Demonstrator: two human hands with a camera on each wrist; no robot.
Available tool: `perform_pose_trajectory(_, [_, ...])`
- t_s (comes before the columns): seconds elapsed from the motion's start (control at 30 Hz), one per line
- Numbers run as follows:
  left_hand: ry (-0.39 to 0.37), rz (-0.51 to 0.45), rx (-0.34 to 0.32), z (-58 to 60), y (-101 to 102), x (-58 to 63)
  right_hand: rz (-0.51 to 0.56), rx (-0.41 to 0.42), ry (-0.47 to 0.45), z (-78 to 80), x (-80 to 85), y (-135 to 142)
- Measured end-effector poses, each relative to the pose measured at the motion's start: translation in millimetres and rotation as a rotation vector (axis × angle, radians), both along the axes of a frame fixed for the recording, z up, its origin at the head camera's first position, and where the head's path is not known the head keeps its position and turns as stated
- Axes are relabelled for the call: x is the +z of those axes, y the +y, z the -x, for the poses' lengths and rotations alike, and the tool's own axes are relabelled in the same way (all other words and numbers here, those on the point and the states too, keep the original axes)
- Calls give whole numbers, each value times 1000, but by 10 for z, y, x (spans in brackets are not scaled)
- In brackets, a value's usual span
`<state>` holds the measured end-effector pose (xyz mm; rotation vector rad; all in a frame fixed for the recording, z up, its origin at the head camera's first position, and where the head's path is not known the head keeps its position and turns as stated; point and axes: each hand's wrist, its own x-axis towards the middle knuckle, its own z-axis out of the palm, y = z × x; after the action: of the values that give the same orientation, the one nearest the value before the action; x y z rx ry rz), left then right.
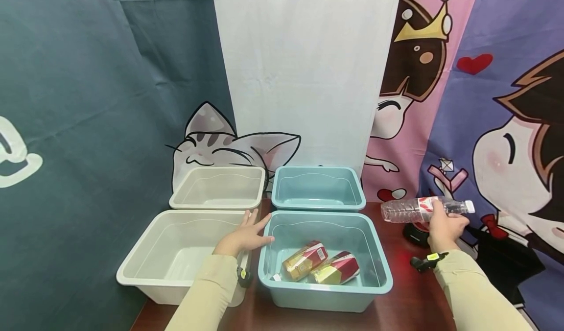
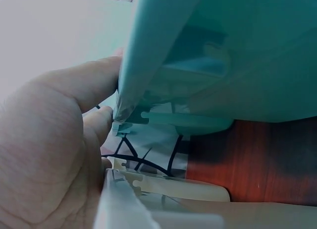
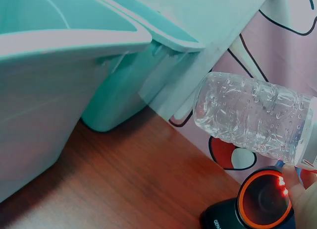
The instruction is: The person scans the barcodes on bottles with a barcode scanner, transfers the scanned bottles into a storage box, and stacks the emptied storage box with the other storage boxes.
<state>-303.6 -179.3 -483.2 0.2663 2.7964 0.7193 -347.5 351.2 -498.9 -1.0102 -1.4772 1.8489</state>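
My right hand (image 1: 445, 225) grips a clear plastic bottle (image 1: 403, 210) with a red-and-white label and a white cap. The bottle lies nearly level above a black scanner-like device (image 3: 265, 198) with a glowing orange-red ring. My left hand (image 1: 244, 235) rests with spread fingers between the front blue bin (image 1: 326, 297) and the front off-white bin (image 1: 152, 287). In the left wrist view a finger touches the blue bin's rim (image 2: 143, 55). Two gold-and-red cans (image 1: 305, 260) lie inside the front blue bin, along with a small white scrap (image 1: 276, 277).
Behind the front bins stand a second off-white bin (image 1: 218, 206) and a second blue bin (image 1: 318, 206). All four sides meet a brown wooden table (image 1: 410, 296). A cartoon-printed curtain (image 1: 308, 76) hangs close behind, with its purple part near the bottle.
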Motion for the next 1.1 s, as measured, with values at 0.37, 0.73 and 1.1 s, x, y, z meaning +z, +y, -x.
perform_pose_trajectory(0.37, [19, 11, 3, 3, -13, -63, 110, 10, 115, 75, 167, -83])
perform_pose_trajectory(0.73, [33, 4, 22, 8, -6, -90, 124, 15, 170, 181, 302, -197])
perform_pose_trajectory(1.1, [35, 5, 25, -10, -2, -57, 120, 27, 210, 291, 406, -379])
